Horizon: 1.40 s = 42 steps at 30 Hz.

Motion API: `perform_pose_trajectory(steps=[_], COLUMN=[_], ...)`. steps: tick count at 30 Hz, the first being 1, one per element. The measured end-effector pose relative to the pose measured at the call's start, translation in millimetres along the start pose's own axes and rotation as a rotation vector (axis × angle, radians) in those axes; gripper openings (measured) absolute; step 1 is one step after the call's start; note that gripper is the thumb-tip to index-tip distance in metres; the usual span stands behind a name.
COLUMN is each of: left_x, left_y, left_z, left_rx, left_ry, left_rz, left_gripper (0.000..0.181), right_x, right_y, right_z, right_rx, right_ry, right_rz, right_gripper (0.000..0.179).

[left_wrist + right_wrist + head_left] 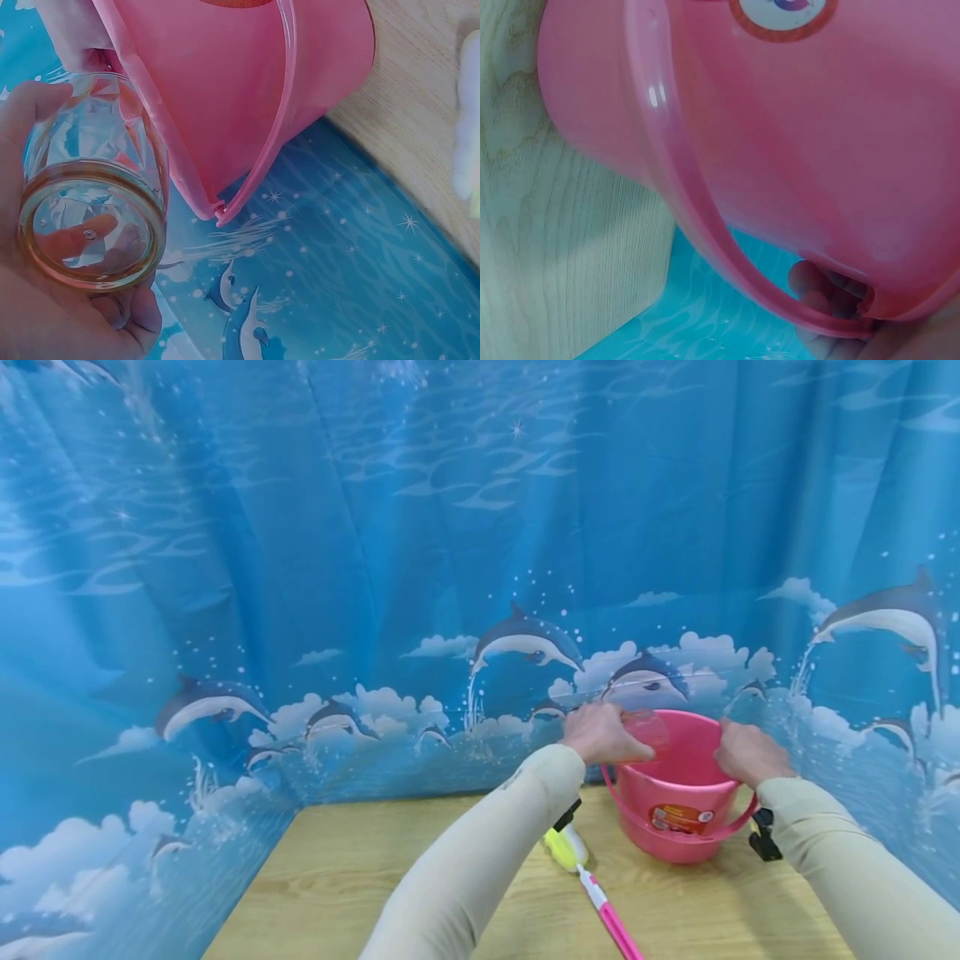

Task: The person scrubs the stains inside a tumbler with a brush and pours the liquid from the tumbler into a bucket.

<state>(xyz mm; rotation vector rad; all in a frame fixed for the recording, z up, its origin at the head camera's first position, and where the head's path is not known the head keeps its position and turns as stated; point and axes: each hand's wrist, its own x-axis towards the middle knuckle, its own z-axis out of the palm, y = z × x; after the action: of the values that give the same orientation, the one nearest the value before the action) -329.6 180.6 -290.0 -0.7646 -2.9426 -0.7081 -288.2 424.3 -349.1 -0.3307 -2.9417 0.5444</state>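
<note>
A pink plastic bucket (637, 797) with an orange label stands upright at the back right of the wooden table, its carrying handle (686, 202) hanging down in front. My left hand (602, 735) grips a clear drinking glass (94, 187) around its side. That glass is tilted, its mouth over the bucket's left rim and its thick amber-tinted base turned toward my wrist. On the opposite side, my right hand (752, 753) holds the bucket's rim near the handle joint, with fingertips (806, 277) curled under it. The bucket's bottom inside is hidden.
A sponge brush (567, 850) with a yellow and white head and a pink stick lies on the table (352, 868), left of the bucket. Behind and beside the table hangs a blue dolphin-print curtain (420, 543), close to the bucket's back.
</note>
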Motion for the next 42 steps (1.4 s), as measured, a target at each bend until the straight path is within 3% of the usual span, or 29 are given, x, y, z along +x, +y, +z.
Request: perform_pose_trajectory(steps=[18, 31, 36, 42], left_x=[4.9, 6.6, 4.1, 1.7], left_y=[7.0, 7.1, 5.2, -2.8], left_z=[0.6, 1.1, 1.2, 4.7], left_rx=[0.104, 0.136, 0.108, 0.010], left_ry=[-0.024, -0.003, 0.009, 0.054], left_rz=[0.005, 0.038, 0.049, 0.033], left_gripper=[0.043, 0.043, 0.047, 0.060], right_x=[-0.4, 0.6, 2.5, 0.8], right_y=[0, -3, -3, -2], right_z=[3, 1, 1, 1], right_rx=[0.020, 0.018, -0.015, -0.011], right_ry=[0.006, 0.006, 0.002, -0.004], right_rz=[0.007, 0.009, 0.012, 0.015], right_gripper=[0.053, 0.052, 0.050, 0.053])
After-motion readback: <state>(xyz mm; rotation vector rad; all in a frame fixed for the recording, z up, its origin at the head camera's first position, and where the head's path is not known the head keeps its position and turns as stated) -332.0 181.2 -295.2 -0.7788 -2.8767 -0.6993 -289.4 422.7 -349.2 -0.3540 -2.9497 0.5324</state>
